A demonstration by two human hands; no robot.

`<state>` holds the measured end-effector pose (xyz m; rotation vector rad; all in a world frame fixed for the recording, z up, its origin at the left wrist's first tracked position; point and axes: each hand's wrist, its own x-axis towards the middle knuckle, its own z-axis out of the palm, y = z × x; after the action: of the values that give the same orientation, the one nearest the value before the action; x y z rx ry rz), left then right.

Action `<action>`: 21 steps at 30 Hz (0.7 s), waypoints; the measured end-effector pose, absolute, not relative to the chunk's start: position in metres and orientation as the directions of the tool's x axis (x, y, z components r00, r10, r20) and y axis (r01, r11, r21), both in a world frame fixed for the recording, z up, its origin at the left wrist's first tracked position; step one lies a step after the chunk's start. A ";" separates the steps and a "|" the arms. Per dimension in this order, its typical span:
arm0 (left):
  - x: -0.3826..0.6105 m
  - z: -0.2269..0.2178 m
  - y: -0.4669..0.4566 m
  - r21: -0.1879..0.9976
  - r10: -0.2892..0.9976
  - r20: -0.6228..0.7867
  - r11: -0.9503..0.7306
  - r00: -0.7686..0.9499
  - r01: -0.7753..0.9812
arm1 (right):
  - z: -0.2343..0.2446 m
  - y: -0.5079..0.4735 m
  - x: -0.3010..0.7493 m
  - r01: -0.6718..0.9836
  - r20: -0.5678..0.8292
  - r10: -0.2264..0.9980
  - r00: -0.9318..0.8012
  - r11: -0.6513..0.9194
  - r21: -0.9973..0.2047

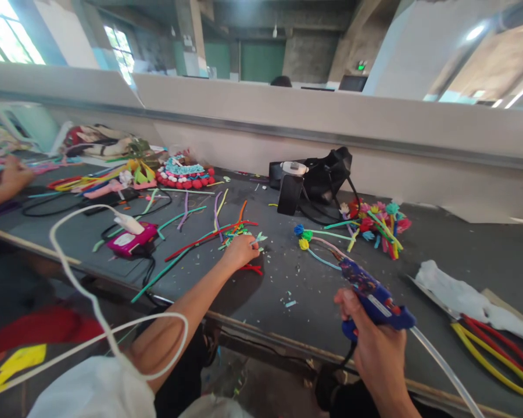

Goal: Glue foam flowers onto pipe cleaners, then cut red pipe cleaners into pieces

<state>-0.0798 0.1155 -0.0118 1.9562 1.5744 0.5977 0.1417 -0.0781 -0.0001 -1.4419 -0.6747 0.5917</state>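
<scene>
My right hand [372, 342] is wrapped round a blue hot glue gun [372, 293], whose nozzle points up and left over the table. A clear glue stick [447, 371] sticks out of its back end. Pinched in the fingers of my left hand [242, 252] is a small pale green piece [260, 237], its exact kind hard to make out. Beneath and behind that hand lies a pile of short, cut colourful bits [232, 233]. Near the gun's nozzle lie stems with fluffy blue, green and yellow heads, the yellow head [304, 244] nearest me.
Long pipe cleaners [185, 251] lie left of centre, beside a magenta power strip [133, 239] with a white plug and cable. A colourful flower bunch [381, 223], black bag [331, 174] and phone [290, 194] are behind. Scissors [497, 354] lie right. Another person's hand [13, 177] is far left.
</scene>
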 end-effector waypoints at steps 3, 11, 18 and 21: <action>-0.077 -0.007 0.113 0.680 0.978 0.004 -0.157 0.210 0.716 | 0.001 -0.079 0.141 0.034 0.057 0.734 0.677 0.045 -0.998; -0.065 0.015 0.080 0.846 0.964 -0.026 -0.120 0.266 0.519 | 0.009 -0.070 0.128 -0.072 0.035 0.747 0.664 0.111 -0.991; -0.044 0.030 0.032 0.985 0.910 -0.137 0.083 0.391 0.152 | 0.003 -0.053 0.110 -0.229 -0.061 0.794 0.605 0.100 -0.968; -0.038 0.036 0.021 0.987 0.891 -0.103 0.035 0.442 0.160 | -0.004 -0.047 0.108 -0.234 -0.086 0.811 0.579 0.063 -0.970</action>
<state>-0.0376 0.0211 0.0356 1.4472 0.9911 0.7355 0.1085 -0.0467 -0.0037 -1.2727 -0.5699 0.8567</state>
